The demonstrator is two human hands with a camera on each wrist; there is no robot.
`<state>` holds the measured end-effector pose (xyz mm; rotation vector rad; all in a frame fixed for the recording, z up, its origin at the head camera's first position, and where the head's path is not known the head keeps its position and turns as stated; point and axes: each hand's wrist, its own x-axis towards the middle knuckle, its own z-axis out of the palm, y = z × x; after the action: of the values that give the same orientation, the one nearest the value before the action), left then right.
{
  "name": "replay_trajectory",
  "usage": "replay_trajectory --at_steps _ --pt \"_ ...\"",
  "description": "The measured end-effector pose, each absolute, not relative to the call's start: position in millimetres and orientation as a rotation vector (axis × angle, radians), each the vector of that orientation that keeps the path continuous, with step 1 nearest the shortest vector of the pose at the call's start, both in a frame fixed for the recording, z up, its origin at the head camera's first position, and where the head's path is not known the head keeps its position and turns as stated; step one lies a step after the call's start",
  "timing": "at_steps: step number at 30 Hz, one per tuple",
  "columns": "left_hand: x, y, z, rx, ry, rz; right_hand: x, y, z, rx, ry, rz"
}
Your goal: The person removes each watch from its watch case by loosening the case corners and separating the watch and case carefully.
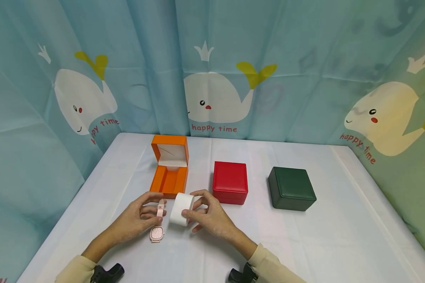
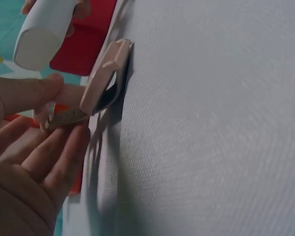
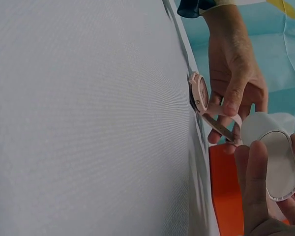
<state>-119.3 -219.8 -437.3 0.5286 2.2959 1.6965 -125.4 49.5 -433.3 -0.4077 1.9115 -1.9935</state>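
Note:
A pink wristwatch (image 1: 157, 234) lies near the front middle of the white table, its strap reaching up into my left hand (image 1: 134, 220). Thumb and fingers of that hand pinch the strap (image 2: 71, 93), which looks closed in a loop in the right wrist view. Just to the right, my right hand (image 1: 214, 218) grips a white watch cushion (image 1: 180, 209) by its end, holding it tilted above the table. The cushion is apart from the watch. Behind both hands stands an orange watch box (image 1: 157, 179), lid raised, with a bare slot between its side ledges.
To the right of the orange box sits a closed red box (image 1: 230, 179), and farther right a closed dark green box (image 1: 293, 184). A blue curtain (image 1: 156, 98) with whales hangs behind the white table (image 1: 340, 236) and along its sides.

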Motion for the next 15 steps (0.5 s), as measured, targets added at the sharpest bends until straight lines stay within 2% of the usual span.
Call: replay_trajectory --at_steps 8,15 --pt "-121.3 -217.4 -436.6 0.384 2.623 1.436 -125.7 49.2 -434.8 -0.414 1.946 -1.974" --pt "-121.7 -219.6 -438.0 0.469 2.723 1.345 -127.3 48.3 -433.5 -0.429 1.970 -1.959"
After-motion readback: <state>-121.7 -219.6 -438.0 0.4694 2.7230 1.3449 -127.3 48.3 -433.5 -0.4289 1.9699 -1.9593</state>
